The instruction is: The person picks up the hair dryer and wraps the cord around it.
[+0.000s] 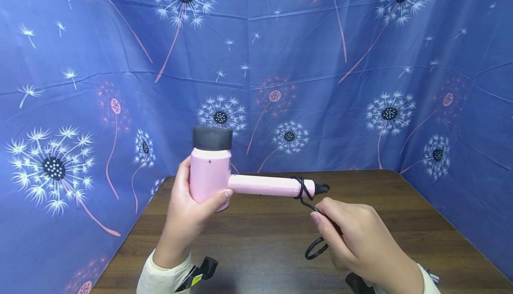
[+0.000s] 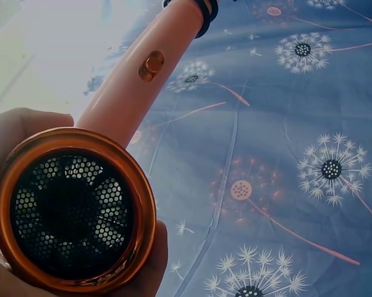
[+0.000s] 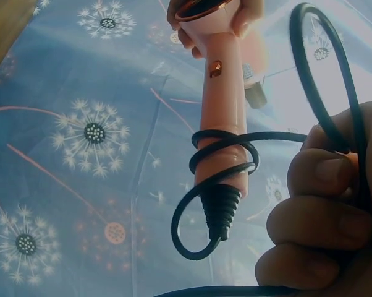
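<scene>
I have the pink hair dryer (image 1: 210, 176) up above the desk (image 1: 248, 249), left of centre in the head view. Its handle (image 1: 264, 185) runs nearly level across my view, from the barrel at left to the black ribbed cord sleeve (image 1: 321, 189) at right, dipping slightly at that end. The barrel stands square to it: the black nozzle (image 1: 212, 139) points to the top of the head view, and the copper-rimmed rear grille (image 2: 71, 213) faces the left wrist camera. From there I also see a copper switch (image 2: 151, 65) on the handle.

The left hand (image 1: 188, 220) grips the barrel, thumb across its near end. The right hand (image 1: 360, 236) has its fingers curled and pinches the black cord (image 3: 272, 135) near the handle's tip. The cord winds round the handle's end, and a loop shows below the right hand's fingers. Blue dandelion-print cloth (image 1: 280, 53) hangs behind.
</scene>
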{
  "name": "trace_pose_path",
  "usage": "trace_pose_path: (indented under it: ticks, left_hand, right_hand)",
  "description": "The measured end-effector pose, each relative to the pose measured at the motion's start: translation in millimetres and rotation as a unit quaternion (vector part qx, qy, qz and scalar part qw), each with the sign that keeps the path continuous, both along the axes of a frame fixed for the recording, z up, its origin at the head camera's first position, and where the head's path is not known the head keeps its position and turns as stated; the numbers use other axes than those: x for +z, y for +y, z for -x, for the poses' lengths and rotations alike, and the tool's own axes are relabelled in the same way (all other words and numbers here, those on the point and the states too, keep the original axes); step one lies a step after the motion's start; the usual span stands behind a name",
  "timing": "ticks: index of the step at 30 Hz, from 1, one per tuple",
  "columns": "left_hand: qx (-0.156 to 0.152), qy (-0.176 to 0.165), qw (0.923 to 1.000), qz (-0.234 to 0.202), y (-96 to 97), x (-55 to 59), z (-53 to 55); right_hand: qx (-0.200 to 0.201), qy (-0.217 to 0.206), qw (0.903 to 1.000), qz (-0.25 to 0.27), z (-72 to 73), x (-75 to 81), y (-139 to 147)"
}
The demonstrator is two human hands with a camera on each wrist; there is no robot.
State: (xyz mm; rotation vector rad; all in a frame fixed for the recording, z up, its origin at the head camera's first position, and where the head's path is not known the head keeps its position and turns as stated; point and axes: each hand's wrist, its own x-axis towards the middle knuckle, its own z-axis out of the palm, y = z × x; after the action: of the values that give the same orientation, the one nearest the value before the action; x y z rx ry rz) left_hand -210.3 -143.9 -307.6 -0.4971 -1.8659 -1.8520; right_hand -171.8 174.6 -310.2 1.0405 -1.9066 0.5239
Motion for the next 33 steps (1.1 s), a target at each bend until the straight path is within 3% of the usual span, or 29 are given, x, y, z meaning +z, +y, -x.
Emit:
trace_pose_path:
  ticks: [11, 33]
  left_hand:
    - [0.007, 0.008, 0.9984, 0.056, 0.6, -2.3, 0.7]
    - [-0.021, 0.018, 0.9957, 0.088, -5.3, 0.8, -0.3]
  right_hand:
    - [-0.012, 0.028, 0.9994, 0.019, 1.5, 5.7, 0.1]
    - [-0.034, -0.005, 0.9984, 0.046, 6.0, 1.4, 9.1]
